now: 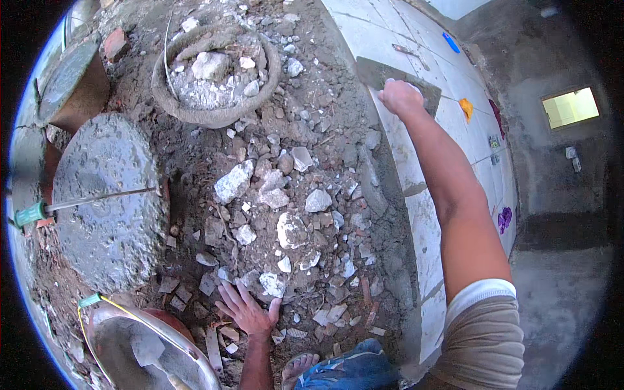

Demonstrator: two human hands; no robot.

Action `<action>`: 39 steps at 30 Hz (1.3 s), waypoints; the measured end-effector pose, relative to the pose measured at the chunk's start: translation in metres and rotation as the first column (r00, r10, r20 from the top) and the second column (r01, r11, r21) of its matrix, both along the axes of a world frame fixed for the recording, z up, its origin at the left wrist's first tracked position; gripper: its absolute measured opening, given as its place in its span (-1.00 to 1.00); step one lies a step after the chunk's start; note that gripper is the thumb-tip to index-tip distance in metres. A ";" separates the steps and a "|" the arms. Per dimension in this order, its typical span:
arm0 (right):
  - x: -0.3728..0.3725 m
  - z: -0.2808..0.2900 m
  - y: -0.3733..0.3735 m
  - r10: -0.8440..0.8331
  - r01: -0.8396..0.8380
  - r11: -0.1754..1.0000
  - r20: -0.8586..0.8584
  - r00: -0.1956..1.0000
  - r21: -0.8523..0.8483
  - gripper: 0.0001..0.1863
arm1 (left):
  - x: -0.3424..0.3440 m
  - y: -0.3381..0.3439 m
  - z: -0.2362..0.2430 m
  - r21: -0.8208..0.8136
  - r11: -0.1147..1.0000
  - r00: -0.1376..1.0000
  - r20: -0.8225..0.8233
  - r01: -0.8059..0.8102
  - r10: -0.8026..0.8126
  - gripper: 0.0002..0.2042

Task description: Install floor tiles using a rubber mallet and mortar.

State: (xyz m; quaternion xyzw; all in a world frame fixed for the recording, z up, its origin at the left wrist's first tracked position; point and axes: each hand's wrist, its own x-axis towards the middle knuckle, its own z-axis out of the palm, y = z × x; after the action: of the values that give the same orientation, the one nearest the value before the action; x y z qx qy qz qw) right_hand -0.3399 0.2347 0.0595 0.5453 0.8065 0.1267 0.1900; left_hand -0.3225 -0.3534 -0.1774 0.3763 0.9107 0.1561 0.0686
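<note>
My right hand (pixel 402 99) is closed on the handle of a flat grey steel trowel (pixel 370 73), which lies against the pale tiled surface (pixel 426 253) at its mortar-smeared edge, my arm stretched out toward it. My left hand (pixel 250 312) rests with fingers spread on the rubble (pixel 305 273) of dirt, white stones and broken tile, beside a white lump. To its lower left is a metal bucket (pixel 104 325) with a green and yellow handle, holding a small trowel (pixel 146 348).
Mortar-covered pans (pixel 104 240) stand at the left, a green-handled tool (pixel 29 214) across one. A ring-rimmed container of rubble (pixel 257 94) sits at the top. My bare foot (pixel 296 367) is below. Blue (pixel 451 43), orange (pixel 466 107) and purple (pixel 504 220) items lie along the tiles.
</note>
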 end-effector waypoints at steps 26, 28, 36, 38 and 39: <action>0.044 -0.029 -0.039 0.021 -0.019 0.998 0.033 0.999 -0.053 -0.52 | -0.003 0.006 0.012 0.016 1.000 0.993 0.112 -0.024 0.022 0.10; 0.070 -0.052 -0.080 0.047 -0.048 0.998 -0.013 0.999 -0.048 -0.52 | -0.006 -0.003 0.009 -0.003 1.000 0.993 0.114 -0.023 0.023 0.10; 0.161 -0.036 -0.162 -0.194 0.177 0.975 -0.127 0.973 -0.137 -0.49 | -0.002 0.006 0.010 -0.009 1.000 0.999 0.047 -0.002 0.002 0.13; 0.177 -0.069 -0.219 -0.180 0.148 0.975 -0.195 0.964 -0.168 -0.51 | -0.002 0.008 0.008 0.031 0.999 0.999 0.046 -0.029 0.027 0.11; 0.174 -0.070 -0.243 -0.177 0.138 0.964 -0.160 0.971 -0.227 -0.52 | -0.002 0.006 0.005 0.014 1.000 0.999 0.035 -0.015 0.015 0.11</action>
State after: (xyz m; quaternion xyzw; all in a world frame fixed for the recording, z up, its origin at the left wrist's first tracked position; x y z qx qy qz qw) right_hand -0.1658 -0.0080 -0.0102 0.5936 0.7830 -0.0258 0.1841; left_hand -0.3241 -0.3473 -0.1725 0.3672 0.9110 0.1697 0.0808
